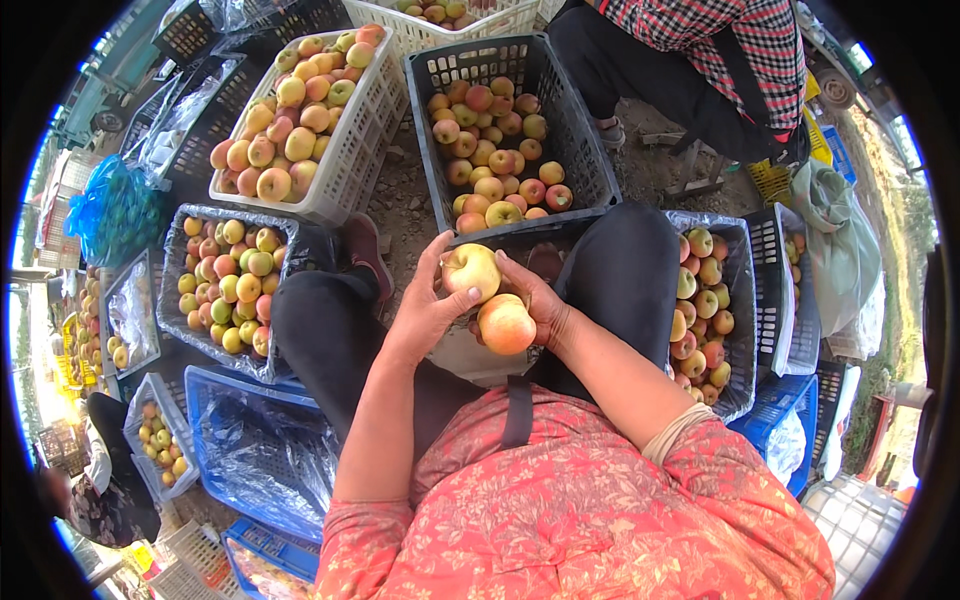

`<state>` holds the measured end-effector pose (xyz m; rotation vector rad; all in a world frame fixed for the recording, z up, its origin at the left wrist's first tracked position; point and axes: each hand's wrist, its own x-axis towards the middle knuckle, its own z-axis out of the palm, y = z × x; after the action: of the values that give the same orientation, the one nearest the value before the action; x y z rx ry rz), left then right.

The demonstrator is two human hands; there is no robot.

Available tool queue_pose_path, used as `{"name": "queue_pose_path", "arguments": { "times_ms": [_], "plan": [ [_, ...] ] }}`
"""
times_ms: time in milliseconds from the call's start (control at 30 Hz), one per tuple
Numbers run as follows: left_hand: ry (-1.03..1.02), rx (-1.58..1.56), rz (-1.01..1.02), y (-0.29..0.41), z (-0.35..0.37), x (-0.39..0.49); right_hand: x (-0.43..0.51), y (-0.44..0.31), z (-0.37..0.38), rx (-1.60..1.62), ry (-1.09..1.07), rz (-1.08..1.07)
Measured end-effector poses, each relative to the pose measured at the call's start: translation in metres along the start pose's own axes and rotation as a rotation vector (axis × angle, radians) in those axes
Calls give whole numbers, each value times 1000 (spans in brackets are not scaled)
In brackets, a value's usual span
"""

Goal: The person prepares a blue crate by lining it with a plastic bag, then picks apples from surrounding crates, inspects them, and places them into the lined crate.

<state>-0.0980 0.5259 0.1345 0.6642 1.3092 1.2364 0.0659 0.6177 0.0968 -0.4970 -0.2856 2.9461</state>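
Observation:
My left hand (435, 300) holds a yellowish apple (472, 271), with the thumb across its lower side. My right hand (536, 300) grips a red-and-yellow apple (507, 325) just below and to the right of the first, its thumb tip near the yellowish apple. Most of the right fingers are hidden behind the fruit. Both hands are above my lap, between my knees. Beyond them stands a dark plastic crate (517, 219) partly filled with apples. A white crate (360, 142) heaped with apples stands to its left.
Lined crates of apples flank my knees, one at left (232, 289) and one at right (705, 315). A blue crate (259, 442) with clear plastic lining lies at lower left. A co-worker in a checked shirt (705, 30) sits at upper right; another person (112, 487) is at far left.

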Motion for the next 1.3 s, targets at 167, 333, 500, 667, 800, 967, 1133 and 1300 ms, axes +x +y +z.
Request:
{"name": "queue_pose_path", "arguments": {
  "times_ms": [167,333,500,667,800,967,1133,1300],
  "plan": [
    [119,-368,26,-7,-8,4,0,-2,3,42,-30,59],
    [185,-705,-33,-6,-20,4,0,-7,2,56,11,47],
    [156,-835,-68,-4,-23,2,-1,-7,1,7,62,12],
    [269,-774,-59,-6,-23,4,-2,-7,1,-54,86,-49],
    [281,-776,-19,-9,-25,4,-1,-7,-1,5,0,-50],
    [302,-768,32,-11,-24,4,-1,-7,-2,-59,13,-57],
    [306,-700,48,-11,-23,3,-2,-8,2,-122,75,-64],
    [224,-761,-3,-11,-25,2,-4,-9,5,-134,82,-43]
  ]
}}
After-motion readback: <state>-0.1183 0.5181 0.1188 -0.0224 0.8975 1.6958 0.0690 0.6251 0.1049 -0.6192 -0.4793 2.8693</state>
